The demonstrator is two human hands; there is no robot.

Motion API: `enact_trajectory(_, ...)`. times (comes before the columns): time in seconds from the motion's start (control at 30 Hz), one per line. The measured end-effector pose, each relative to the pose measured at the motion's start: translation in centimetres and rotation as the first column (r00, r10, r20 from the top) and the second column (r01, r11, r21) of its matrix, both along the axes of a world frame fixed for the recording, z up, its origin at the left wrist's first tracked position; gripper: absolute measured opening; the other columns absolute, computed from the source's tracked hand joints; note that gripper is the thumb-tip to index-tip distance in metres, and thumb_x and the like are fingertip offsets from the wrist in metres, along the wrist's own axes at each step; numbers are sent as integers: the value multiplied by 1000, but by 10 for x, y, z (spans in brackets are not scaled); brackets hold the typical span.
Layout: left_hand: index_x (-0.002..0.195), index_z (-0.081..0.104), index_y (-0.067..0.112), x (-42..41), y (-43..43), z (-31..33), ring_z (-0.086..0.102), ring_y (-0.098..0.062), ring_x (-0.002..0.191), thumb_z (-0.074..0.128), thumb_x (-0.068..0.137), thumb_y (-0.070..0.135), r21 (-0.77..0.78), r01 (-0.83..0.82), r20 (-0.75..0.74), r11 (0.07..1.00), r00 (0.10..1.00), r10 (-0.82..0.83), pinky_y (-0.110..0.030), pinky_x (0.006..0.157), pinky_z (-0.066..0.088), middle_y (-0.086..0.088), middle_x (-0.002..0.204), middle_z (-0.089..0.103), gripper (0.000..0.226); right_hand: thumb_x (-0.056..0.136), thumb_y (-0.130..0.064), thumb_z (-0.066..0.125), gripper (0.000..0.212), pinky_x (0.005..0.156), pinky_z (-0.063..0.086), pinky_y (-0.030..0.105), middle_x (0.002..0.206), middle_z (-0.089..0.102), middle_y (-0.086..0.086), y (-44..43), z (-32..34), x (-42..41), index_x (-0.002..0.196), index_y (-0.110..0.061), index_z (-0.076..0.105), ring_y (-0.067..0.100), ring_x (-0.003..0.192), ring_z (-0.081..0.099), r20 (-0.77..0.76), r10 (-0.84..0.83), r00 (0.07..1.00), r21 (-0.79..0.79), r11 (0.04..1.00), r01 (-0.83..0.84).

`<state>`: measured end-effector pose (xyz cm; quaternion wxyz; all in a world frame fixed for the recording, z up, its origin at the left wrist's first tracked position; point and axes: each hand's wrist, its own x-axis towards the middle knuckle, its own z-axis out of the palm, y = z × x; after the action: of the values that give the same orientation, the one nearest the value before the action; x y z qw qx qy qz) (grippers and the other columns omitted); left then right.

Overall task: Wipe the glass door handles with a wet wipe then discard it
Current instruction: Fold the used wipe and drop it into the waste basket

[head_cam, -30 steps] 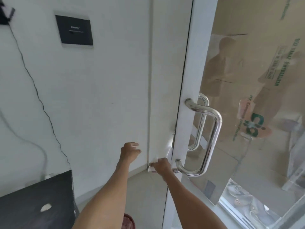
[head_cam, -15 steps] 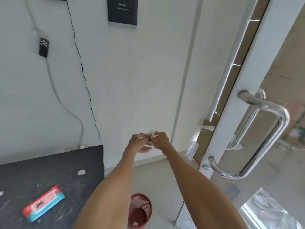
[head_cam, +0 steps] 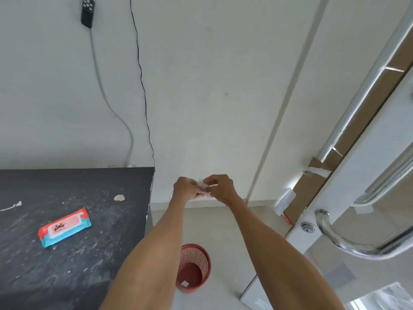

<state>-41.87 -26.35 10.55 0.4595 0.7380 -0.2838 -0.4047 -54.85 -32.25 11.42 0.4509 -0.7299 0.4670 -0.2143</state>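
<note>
I held both arms out in front of me, and my left hand (head_cam: 186,188) and right hand (head_cam: 221,186) met in front of the white wall (head_cam: 201,86), fingers bunched together around the wet wipe (head_cam: 203,185). Only a small white crumple of it showed between my fingertips; the rest was buried in my grip, so I could not tell how it was folded or which hand held more of it. Both hands pinched it, touching each other.

Below my forearms the red mesh bin (head_cam: 193,267) stood on the pale floor, its left rim hidden behind my left arm. A small white scrap lay at its bottom, too small to make out what it was.

To my left the dark, speckled worktop (head_cam: 100,220) ran out of view at the left and bottom edges. The wipe packet (head_cam: 64,227), red and turquoise, lay flat toward the middle of the visible part, well back from the right edge; its print was too blurred to read.

At the right the glass door (head_cam: 368,209) stood tilted in the wide lens. Its steel handle (head_cam: 335,238) was cut off by the frame edge, so only the lower curve and its mount beside the round lock (head_cam: 308,227) showed. A black remote (head_cam: 87,11) hung on the wall near the top edge, partly cropped.
</note>
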Motion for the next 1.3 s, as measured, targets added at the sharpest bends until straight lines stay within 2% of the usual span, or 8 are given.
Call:
enact_trajectory(0.1,95,72,8,-8,-4,-51,71,-22,86,76,68,-5,-54,-60,-56,997,997,57,-19,64,58,-13,101,71,30,78,-15,77,18,67,49,19,91,73,6,-5,-53,0,94,-8,76,18,80,65,-39,-17,999,-15,1000,17)
enact_trajectory(0.23,85,71,-9,-12,-12,-133,71,-29,95,73,60,1,-34,-88,-115,996,990,83,-41,89,58,-19,94,74,26,78,-12,69,13,58,46,19,83,74,15,-9,-136,1,82,-3,77,27,74,64,-127,-47,991,-41,998,42)
enact_trajectory(0.37,88,73,-5,-12,-17,-234,73,-22,86,72,79,3,16,-83,-25,996,996,84,-28,72,62,-12,95,75,12,78,-11,69,15,79,57,35,91,74,18,-10,-230,4,84,0,76,29,89,70,-168,4,986,-28,1000,-9)
enact_trajectory(0.47,96,75,0,-13,-18,-311,72,-22,86,76,78,4,4,-47,112,999,993,47,-36,82,61,-13,98,75,18,76,-9,77,16,74,52,21,95,75,9,-11,-305,3,92,-5,77,16,84,69,-158,17,987,-58,998,-26)
enact_trajectory(0.7,95,77,8,-4,-26,-488,72,-21,81,80,76,10,124,60,320,990,942,-97,-33,76,61,-10,94,76,20,77,0,75,15,55,61,30,85,75,13,-21,-487,4,87,-11,69,17,56,70,-159,39,987,-30,999,-44)
enact_trajectory(0.8,95,78,18,-5,-24,-557,70,-18,86,78,78,26,261,95,584,961,777,-235,-26,66,53,-1,95,76,19,79,-2,66,6,64,59,31,82,74,14,-20,-561,12,80,-6,71,23,70,71,-258,53,965,-67,995,-72)
enact_trajectory(0.93,94,75,11,-5,-24,-633,69,-22,90,70,85,21,388,157,705,908,585,-402,-30,72,54,-8,99,74,15,79,-3,57,19,72,56,33,84,75,14,-14,-639,22,81,-3,76,24,81,70,-353,104,930,-79,987,-141)
enact_trajectory(1.3,106,62,4,-1,-13,-694,57,-17,80,64,91,17,341,220,710,914,577,-404,-18,56,38,-11,109,64,20,91,-7,59,37,90,53,30,128,63,6,-4,-698,32,127,-14,61,23,115,61,-501,198,842,-75,960,-270)
